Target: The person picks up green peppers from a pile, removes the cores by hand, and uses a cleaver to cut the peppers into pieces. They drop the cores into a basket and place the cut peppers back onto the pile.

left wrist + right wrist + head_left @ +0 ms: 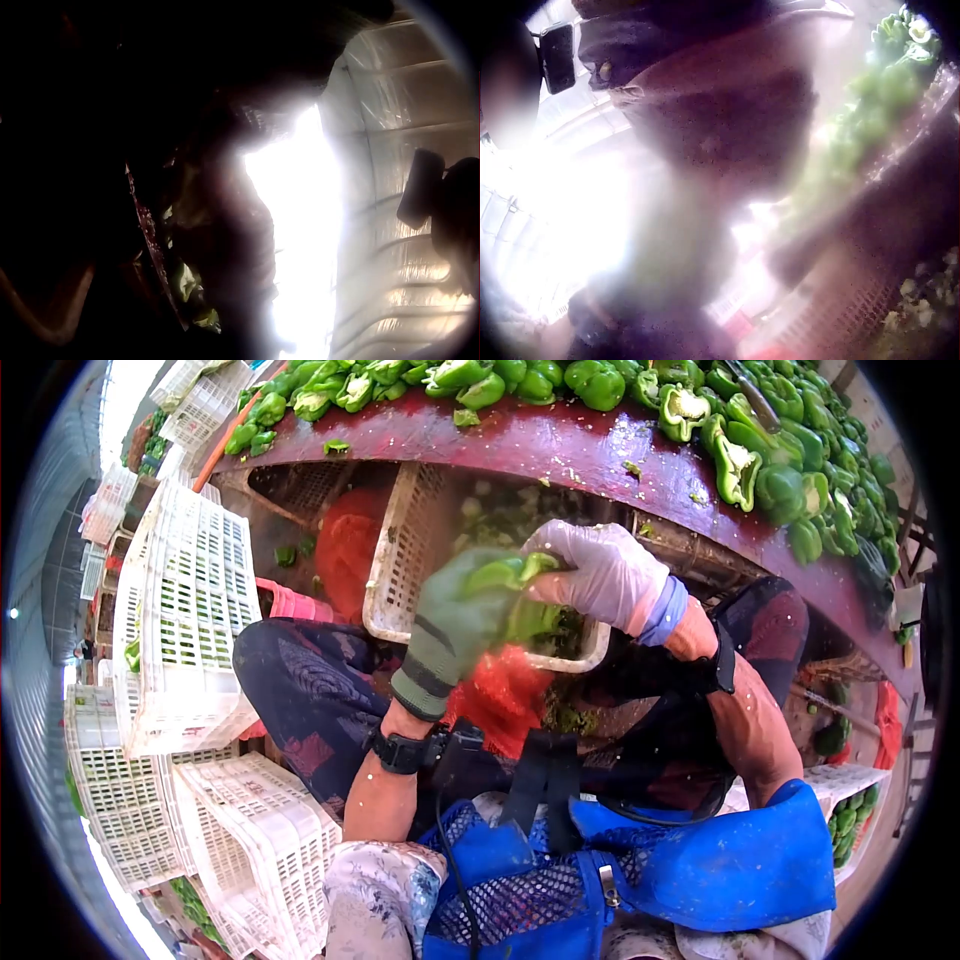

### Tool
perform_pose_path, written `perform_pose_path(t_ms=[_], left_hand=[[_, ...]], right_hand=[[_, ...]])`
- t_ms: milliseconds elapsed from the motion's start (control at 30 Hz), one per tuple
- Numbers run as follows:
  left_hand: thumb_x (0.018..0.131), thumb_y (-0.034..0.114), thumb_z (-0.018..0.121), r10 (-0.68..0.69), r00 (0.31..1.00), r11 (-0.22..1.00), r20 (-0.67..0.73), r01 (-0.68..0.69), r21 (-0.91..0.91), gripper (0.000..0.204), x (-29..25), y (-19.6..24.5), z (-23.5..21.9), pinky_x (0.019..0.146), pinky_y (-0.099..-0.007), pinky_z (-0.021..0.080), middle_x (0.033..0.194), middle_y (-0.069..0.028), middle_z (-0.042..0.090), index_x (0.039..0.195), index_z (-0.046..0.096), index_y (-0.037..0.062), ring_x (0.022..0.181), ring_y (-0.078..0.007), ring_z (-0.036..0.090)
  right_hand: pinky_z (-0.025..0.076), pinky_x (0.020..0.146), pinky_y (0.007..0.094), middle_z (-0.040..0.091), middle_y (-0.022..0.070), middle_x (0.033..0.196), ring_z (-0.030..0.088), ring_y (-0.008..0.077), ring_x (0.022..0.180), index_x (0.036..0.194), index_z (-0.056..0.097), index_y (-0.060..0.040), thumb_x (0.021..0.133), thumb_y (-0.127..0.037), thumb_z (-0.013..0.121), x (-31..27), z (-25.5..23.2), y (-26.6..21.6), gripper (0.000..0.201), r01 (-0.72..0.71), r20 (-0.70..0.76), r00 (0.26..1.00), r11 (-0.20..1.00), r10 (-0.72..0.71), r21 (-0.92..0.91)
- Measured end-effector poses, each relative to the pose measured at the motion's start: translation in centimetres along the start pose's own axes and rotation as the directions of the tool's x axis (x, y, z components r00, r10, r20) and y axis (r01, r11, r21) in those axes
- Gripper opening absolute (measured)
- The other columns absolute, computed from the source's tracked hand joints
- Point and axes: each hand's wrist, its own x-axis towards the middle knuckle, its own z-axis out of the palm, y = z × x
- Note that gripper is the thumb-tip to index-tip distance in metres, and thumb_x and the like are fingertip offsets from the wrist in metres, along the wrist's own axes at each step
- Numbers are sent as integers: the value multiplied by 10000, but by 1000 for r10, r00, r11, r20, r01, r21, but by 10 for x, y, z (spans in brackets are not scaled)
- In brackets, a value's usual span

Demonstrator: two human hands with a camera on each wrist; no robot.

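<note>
My left hand (452, 615), in a green glove with dark stripes, holds a green bell pepper (497, 574) above a white crate (388, 585). The pepper looks cut open. From the other side my right hand (606, 574), in a whitish glove, pinches the pepper's edge between thumb and fingers. Pale green scraps (490, 510) lie in the crate below, partly hidden by the hands. In the right wrist view the gloved right hand (727, 112) is close and blurred. The left wrist view is mostly dark, its hand hardly distinguishable.
A dark red table (560, 445) curves across the front, with many green peppers (480, 390) along its far side and a heap of peppers (800, 470) at the right. White crates (185, 600) stand stacked at the left. Red cloth or bagging (505, 695) lies between the legs.
</note>
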Motion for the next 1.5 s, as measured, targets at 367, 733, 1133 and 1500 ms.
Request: perform_pose_path(t_ms=[367, 733, 1133, 1500], left_hand=[[902, 198, 655, 205, 979, 821, -24, -185, -541, 367, 2, -6, 11, 553, -321, 593, 1064, -100, 666, 1219, 568, 37, 835, -218, 689], [876, 66, 576, 333, 906, 939, -263, -294, 176, 281, 2, -8, 16, 767, -307, 542, 1052, -84, 658, 1151, 606, 17, 956, -176, 635], [921, 141, 605, -22, 999, 663, 24, 33, -748, 275, 1, -9, 13, 569, -324, 594, 1112, -96, 655, 1187, 585, 77, 938, -243, 677], [922, 181, 569, 276, 961, 958, 4, -275, -88, 267, 8, -27, 2, 641, -342, 587, 1091, -80, 659, 1167, 595, 78, 925, -213, 678]], right_hand=[[285, 337, 191, 596, 2, 723, 412, 40, 412, 1016, 625, -47, 878, -102, 672, 9, 0, -17, 156, 148, -214, 938, 244, 273, 958], [503, 555, 254, 664, 22, 798, 601, 85, 605, 1143, 641, -46, 877, -225, 682, 8, -4, -11, 323, -230, 5, 971, 936, 237, 268], [519, 677, 238, 695, 50, 890, 637, 103, 766, 1066, 669, -46, 890, -146, 641, 17, 2, -9, 204, 96, -390, 918, 912, 74, 399], [482, 506, 290, 634, 76, 670, 600, 114, 553, 965, 661, -9, 892, -205, 647, 11, -5, 4, 210, -252, 119, 964, 961, 238, 117]])
